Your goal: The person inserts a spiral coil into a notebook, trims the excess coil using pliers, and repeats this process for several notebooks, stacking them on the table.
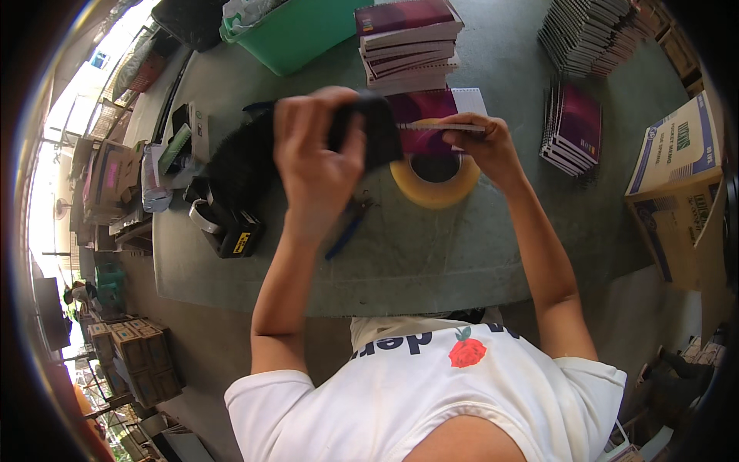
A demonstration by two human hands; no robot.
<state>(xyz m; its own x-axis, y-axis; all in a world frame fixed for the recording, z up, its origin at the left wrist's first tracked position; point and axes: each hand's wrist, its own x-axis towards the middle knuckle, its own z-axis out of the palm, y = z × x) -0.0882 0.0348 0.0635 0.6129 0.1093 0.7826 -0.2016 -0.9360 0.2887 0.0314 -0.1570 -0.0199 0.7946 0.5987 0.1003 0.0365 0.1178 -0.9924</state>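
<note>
My left hand [317, 146], smeared by motion, is curled round a bunched black cloth [379, 127], close to the notebook in my other hand. In my right hand [489, 146], a spiral notebook [422, 143] with a purple cover is pinched at its right end. It is tilted so that its wire-bound edge faces me. Just under it lies a large roll of yellowish clear tape [437, 194], partly covered. Behind the hands rises a stack of similar notebooks [408, 50].
Blue-handled pliers [345, 237] and a black tape dispenser [237, 235] lie to the left. A green tub [289, 38] stands at the back. More notebooks [571, 127] are piled at the right, near an open cardboard box [677, 181]. The table edge [331, 314] runs before me.
</note>
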